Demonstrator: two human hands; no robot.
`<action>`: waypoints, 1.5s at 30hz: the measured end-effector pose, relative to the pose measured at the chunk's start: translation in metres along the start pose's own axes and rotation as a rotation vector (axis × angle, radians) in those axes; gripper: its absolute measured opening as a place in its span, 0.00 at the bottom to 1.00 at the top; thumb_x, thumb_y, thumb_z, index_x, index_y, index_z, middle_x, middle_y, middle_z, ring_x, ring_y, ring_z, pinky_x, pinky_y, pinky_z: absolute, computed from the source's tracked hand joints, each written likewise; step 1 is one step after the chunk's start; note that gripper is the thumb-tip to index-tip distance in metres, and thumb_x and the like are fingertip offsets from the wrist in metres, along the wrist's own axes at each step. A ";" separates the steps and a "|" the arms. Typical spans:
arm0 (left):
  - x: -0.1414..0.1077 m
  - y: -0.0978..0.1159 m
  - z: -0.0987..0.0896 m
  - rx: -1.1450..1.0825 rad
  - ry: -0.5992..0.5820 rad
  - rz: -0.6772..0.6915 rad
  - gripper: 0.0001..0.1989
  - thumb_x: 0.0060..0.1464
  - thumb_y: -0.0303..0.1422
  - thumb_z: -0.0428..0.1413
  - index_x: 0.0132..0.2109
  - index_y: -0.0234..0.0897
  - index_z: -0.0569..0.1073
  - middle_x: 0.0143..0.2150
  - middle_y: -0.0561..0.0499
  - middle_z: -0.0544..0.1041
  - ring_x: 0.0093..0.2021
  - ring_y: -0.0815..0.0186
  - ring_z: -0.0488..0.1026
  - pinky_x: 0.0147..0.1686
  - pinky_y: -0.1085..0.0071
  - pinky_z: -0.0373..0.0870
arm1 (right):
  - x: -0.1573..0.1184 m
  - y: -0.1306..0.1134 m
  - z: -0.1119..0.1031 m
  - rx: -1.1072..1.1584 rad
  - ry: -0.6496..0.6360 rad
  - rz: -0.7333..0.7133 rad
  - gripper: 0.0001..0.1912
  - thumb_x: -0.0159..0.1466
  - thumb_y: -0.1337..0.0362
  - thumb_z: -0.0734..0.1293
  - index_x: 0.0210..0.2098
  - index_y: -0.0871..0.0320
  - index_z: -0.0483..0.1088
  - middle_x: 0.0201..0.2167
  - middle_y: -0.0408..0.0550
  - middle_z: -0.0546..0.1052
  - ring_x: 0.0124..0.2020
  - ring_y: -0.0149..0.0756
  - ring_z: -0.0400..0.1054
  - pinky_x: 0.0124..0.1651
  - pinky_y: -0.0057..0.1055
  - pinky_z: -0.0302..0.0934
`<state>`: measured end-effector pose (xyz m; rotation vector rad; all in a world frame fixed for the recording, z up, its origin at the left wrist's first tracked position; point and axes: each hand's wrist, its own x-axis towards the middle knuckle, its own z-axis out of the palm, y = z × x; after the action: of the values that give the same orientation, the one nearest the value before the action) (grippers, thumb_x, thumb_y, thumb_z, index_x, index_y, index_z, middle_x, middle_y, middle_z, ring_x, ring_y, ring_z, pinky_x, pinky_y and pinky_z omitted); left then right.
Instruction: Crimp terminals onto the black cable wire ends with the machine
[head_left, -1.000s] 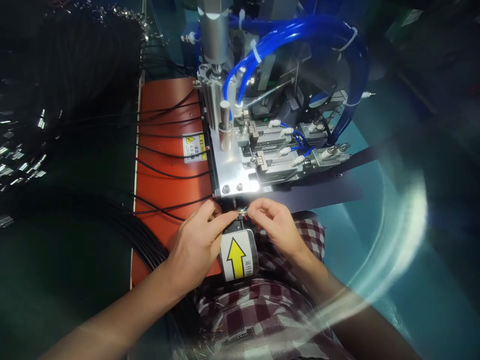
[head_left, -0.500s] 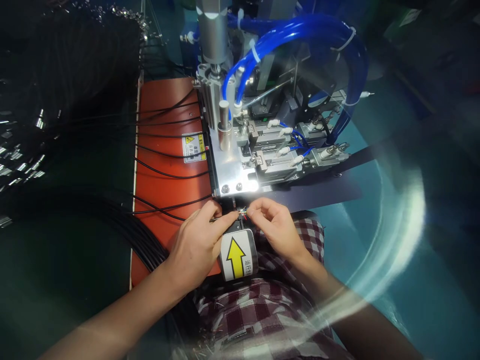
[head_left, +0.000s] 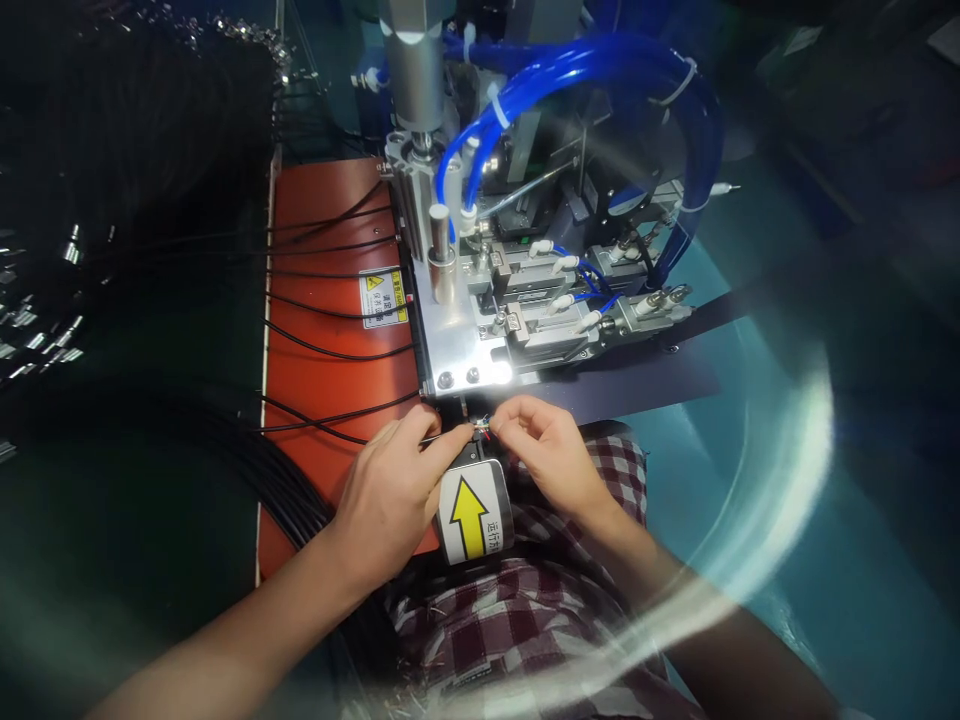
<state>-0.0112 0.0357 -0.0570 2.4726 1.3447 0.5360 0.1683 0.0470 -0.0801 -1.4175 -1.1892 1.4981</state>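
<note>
My left hand (head_left: 394, 485) is closed around the end of a black cable (head_left: 345, 437), which runs in from the left under my fingers. From its tip, thin coloured wires (head_left: 481, 426) fan out, red and white among them. My right hand (head_left: 544, 450) pinches at these wires with thumb and forefinger. Both hands meet just in front of the machine's metal plate (head_left: 457, 350), above a curved cover with a yellow arrow (head_left: 469, 515). Exactly which wires the right fingertips grip is too small to make out.
Several black cables cross the orange-red panel (head_left: 322, 220) into the machine's side. A thick cable bundle (head_left: 277, 480) hangs at the left. Blue air hoses (head_left: 600, 65) arch over the pneumatic cylinders (head_left: 555, 325). A warning label (head_left: 382, 298) is stuck on the panel.
The whole view has shifted slightly, so the machine sits a little further left. Both hands keep nearly the same pose at the wires, the right fingertips still pinched there.
</note>
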 end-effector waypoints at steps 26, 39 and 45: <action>0.001 0.007 -0.001 0.274 -0.018 0.065 0.14 0.60 0.27 0.47 0.48 0.35 0.74 0.31 0.47 0.69 0.27 0.64 0.62 0.26 0.70 0.59 | -0.009 -0.023 0.003 -0.834 0.144 -0.227 0.07 0.59 0.67 0.62 0.24 0.57 0.63 0.21 0.40 0.69 0.23 0.30 0.62 0.28 0.27 0.49; 0.000 0.004 0.000 0.216 -0.043 0.050 0.14 0.58 0.27 0.49 0.50 0.35 0.73 0.32 0.47 0.68 0.28 0.62 0.63 0.27 0.69 0.60 | -0.002 -0.011 -0.003 -0.461 0.008 -0.121 0.07 0.60 0.67 0.61 0.25 0.57 0.64 0.20 0.38 0.64 0.22 0.29 0.58 0.26 0.26 0.51; -0.002 0.003 -0.002 0.194 -0.047 0.040 0.14 0.58 0.26 0.50 0.49 0.36 0.73 0.32 0.47 0.67 0.29 0.62 0.63 0.27 0.69 0.61 | 0.002 -0.003 -0.007 -0.263 -0.065 -0.048 0.06 0.60 0.66 0.61 0.26 0.57 0.64 0.20 0.37 0.62 0.21 0.28 0.55 0.24 0.25 0.51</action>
<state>-0.0102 0.0326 -0.0546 2.6527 1.3919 0.3691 0.1744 0.0505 -0.0771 -1.5075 -1.4943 1.4025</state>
